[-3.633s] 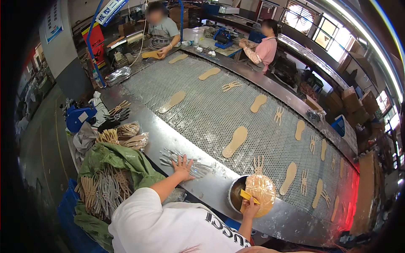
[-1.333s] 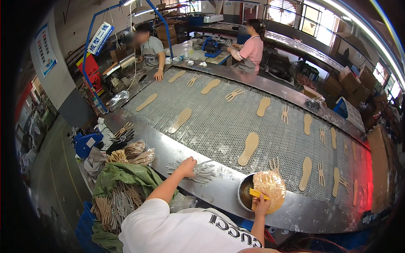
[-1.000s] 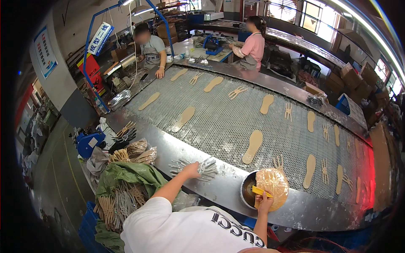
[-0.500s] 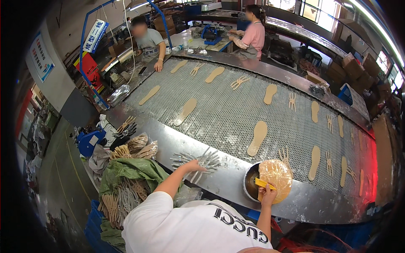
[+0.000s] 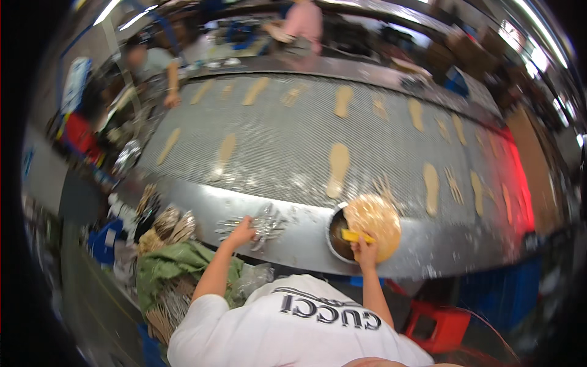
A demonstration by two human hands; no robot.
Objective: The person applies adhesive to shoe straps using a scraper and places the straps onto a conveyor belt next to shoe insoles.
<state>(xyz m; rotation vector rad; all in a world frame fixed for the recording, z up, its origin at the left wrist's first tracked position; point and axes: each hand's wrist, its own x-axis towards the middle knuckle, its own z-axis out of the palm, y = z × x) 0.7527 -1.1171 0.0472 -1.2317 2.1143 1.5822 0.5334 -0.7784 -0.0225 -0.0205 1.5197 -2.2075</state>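
Observation:
My left hand [image 5: 243, 231] is on a spread pile of grey, many-armed strap pieces [image 5: 269, 223] on the metal table edge. Its fingers look closed on a piece, though blur hides the exact grip. My right hand [image 5: 365, 249] grips a flat yellow-handled tool [image 5: 350, 235] over the open side of a round metal pot [image 5: 333, 244]. The tool's working end is hidden. A round tan cover wrapped in clear film [image 5: 382, 229] lies across the pot's right part, beside my right hand.
Tan insoles [image 5: 338, 170] and tan strap pieces [image 5: 454, 185] lie on the mesh conveyor [image 5: 275, 144]. A green sack [image 5: 183, 266] with bundles of straps sits at left. A red stool [image 5: 437, 327] stands below right. Two people are beyond the conveyor, one resting a hand [image 5: 172, 99] on its edge.
The whole view has shifted and tilted, and the picture is blurrier. My left hand remains at the grey strap pile; my right hand still holds the yellow-handled tool at the pot.

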